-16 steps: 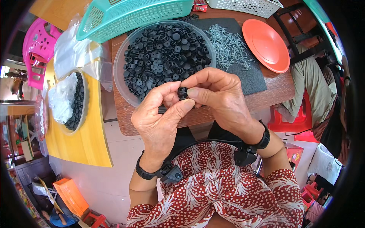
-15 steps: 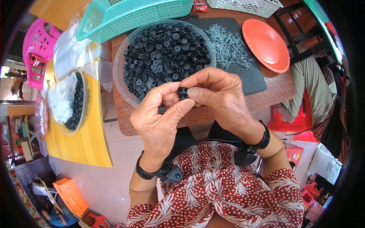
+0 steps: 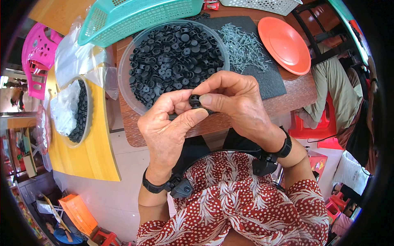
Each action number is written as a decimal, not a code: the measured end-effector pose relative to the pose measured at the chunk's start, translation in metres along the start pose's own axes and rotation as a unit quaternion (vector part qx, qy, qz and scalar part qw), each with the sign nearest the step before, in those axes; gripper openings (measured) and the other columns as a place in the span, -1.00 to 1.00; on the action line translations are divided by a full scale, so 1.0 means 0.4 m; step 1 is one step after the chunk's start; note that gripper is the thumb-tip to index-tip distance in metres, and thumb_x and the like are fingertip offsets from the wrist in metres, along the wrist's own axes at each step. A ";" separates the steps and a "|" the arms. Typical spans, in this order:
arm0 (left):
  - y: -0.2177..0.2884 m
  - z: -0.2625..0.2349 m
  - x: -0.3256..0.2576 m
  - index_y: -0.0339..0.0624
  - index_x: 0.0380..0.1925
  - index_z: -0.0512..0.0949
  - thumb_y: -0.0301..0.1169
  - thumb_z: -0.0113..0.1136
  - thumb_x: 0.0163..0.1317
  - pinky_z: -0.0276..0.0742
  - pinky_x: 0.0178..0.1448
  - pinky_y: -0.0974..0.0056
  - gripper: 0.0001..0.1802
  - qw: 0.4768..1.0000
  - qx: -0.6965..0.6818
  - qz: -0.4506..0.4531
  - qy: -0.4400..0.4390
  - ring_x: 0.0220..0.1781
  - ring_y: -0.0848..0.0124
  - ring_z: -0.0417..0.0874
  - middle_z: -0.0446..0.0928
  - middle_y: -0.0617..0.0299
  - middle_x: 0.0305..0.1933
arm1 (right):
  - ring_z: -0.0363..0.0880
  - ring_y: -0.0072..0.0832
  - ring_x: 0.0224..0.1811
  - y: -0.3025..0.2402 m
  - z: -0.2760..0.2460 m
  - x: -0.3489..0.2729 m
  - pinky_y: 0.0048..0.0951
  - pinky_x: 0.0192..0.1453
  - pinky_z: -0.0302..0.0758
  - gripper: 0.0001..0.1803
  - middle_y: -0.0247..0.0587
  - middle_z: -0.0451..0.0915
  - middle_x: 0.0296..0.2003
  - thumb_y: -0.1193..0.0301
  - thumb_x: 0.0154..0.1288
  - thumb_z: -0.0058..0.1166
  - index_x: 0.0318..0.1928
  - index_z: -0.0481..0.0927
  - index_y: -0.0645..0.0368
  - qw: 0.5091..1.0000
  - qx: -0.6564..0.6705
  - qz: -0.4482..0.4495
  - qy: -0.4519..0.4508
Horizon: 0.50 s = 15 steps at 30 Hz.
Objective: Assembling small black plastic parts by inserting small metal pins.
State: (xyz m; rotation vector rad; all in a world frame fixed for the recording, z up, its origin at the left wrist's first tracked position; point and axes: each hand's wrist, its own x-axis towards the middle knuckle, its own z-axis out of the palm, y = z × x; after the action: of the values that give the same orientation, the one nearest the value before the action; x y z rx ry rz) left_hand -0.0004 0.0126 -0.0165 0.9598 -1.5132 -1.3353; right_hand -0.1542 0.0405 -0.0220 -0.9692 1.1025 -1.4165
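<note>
My left hand [image 3: 166, 127] and my right hand [image 3: 236, 102] meet over the near edge of a small brown table [image 3: 295, 92]. Together they pinch a small black plastic cap [image 3: 195, 101] between thumbs and fingertips. Just beyond the fingers stands a clear round bowl [image 3: 125, 88] heaped with several more black caps [image 3: 172, 57]. To its right a pile of silvery screws [image 3: 244, 41] lies on a dark mat [image 3: 273, 82].
An orange plate [image 3: 285, 43] rests at the table's right. A teal basket [image 3: 135, 16] and a white basket [image 3: 266, 5] sit at the back. On a yellow surface [image 3: 92, 151] at left stands another bowl of black parts [image 3: 80, 110] with plastic bags [image 3: 76, 61]. Pink stool [image 3: 35, 53] far left.
</note>
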 end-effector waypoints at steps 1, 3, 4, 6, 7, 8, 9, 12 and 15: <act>0.001 0.000 0.001 -0.37 -0.21 0.55 -0.63 0.38 -0.03 0.35 -0.39 0.59 -0.67 1.000 0.009 -0.001 -0.006 -0.46 0.69 0.38 0.46 0.41 -0.49 | 0.49 -0.72 -0.36 -0.002 -0.001 -0.001 -0.65 -0.27 0.46 -0.90 -0.37 0.60 -0.42 0.63 0.12 0.12 -0.31 0.63 0.29 1.000 0.001 0.003 0.002; 0.002 0.003 0.001 -0.37 -0.23 0.55 -0.62 0.39 -0.03 0.35 -0.40 0.59 -0.69 1.000 -0.008 0.003 -0.008 -0.47 0.70 0.39 0.47 0.41 -0.49 | 0.49 -0.72 -0.37 -0.005 -0.001 -0.002 -0.65 -0.28 0.46 -0.90 -0.37 0.60 -0.42 0.64 0.11 0.12 -0.32 0.63 0.29 1.000 0.001 0.005 0.003; 0.003 0.004 0.001 -0.36 -0.26 0.55 -0.61 0.39 -0.03 0.35 -0.41 0.59 -0.71 1.000 -0.024 0.006 -0.010 -0.47 0.70 0.39 0.47 0.41 -0.50 | 0.49 -0.72 -0.38 -0.006 0.000 -0.002 -0.66 -0.29 0.46 -0.90 -0.37 0.60 -0.44 0.64 0.10 0.13 -0.33 0.64 0.29 1.000 -0.005 -0.004 0.005; 0.004 0.005 0.005 -0.35 -0.29 0.54 -0.61 0.39 -0.03 0.36 -0.40 0.58 -0.72 0.999 -0.030 0.003 -0.017 -0.46 0.70 0.40 0.49 0.39 -0.49 | 0.49 -0.73 -0.39 -0.006 -0.002 -0.001 -0.66 -0.31 0.45 -0.90 -0.38 0.60 -0.46 0.65 0.09 0.13 -0.35 0.64 0.29 1.000 -0.011 -0.012 0.008; 0.005 0.003 0.006 -0.34 -0.31 0.53 -0.60 0.40 -0.03 0.37 -0.39 0.58 -0.73 0.999 -0.036 0.000 -0.024 -0.45 0.70 0.41 0.50 0.38 -0.48 | 0.48 -0.73 -0.41 -0.007 -0.002 0.001 -0.66 -0.32 0.44 -0.90 -0.38 0.60 -0.48 0.66 0.07 0.14 -0.36 0.64 0.28 0.999 -0.030 -0.024 0.004; 0.003 0.005 0.008 -0.34 -0.31 0.53 -0.60 0.40 -0.03 0.37 -0.39 0.58 -0.73 0.999 -0.038 0.000 -0.027 -0.45 0.70 0.41 0.50 0.38 -0.48 | 0.47 -0.74 -0.42 -0.008 -0.005 0.000 -0.66 -0.34 0.43 -0.90 -0.39 0.60 -0.49 0.66 0.06 0.14 -0.37 0.64 0.28 0.998 -0.050 -0.035 0.003; 0.001 0.005 0.010 -0.34 -0.32 0.53 -0.60 0.40 -0.03 0.38 -0.38 0.57 -0.73 0.998 -0.048 -0.001 -0.033 -0.45 0.70 0.42 0.51 0.37 -0.47 | 0.47 -0.74 -0.42 -0.010 -0.006 0.000 -0.66 -0.34 0.43 -0.90 -0.39 0.60 -0.49 0.66 0.06 0.14 -0.37 0.64 0.28 0.998 -0.052 -0.035 0.006; -0.002 0.002 0.015 -0.33 -0.34 0.52 -0.60 0.40 -0.04 0.40 -0.36 0.56 -0.74 0.997 -0.063 -0.003 -0.046 -0.43 0.69 0.44 0.53 0.35 -0.46 | 0.46 -0.74 -0.44 -0.016 -0.009 0.000 -0.64 -0.37 0.42 -0.90 -0.40 0.59 -0.52 0.67 0.05 0.15 -0.38 0.64 0.29 0.994 -0.087 -0.059 0.006; 0.007 0.003 0.019 -0.31 -0.36 0.51 -0.61 0.40 -0.04 0.42 -0.35 0.56 -0.74 0.996 -0.067 -0.010 -0.059 -0.42 0.68 0.47 0.55 0.33 -0.45 | 0.45 -0.74 -0.45 -0.017 -0.012 0.000 -0.64 -0.37 0.42 -0.91 -0.39 0.58 -0.52 0.67 0.04 0.14 -0.39 0.63 0.29 0.994 -0.092 -0.067 0.002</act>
State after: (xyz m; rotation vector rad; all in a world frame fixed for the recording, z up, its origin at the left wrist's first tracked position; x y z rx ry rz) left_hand -0.0039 0.0060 -0.0127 0.8265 -1.4846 -1.5112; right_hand -0.1604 0.0412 -0.0165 -1.1907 1.2053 -1.4415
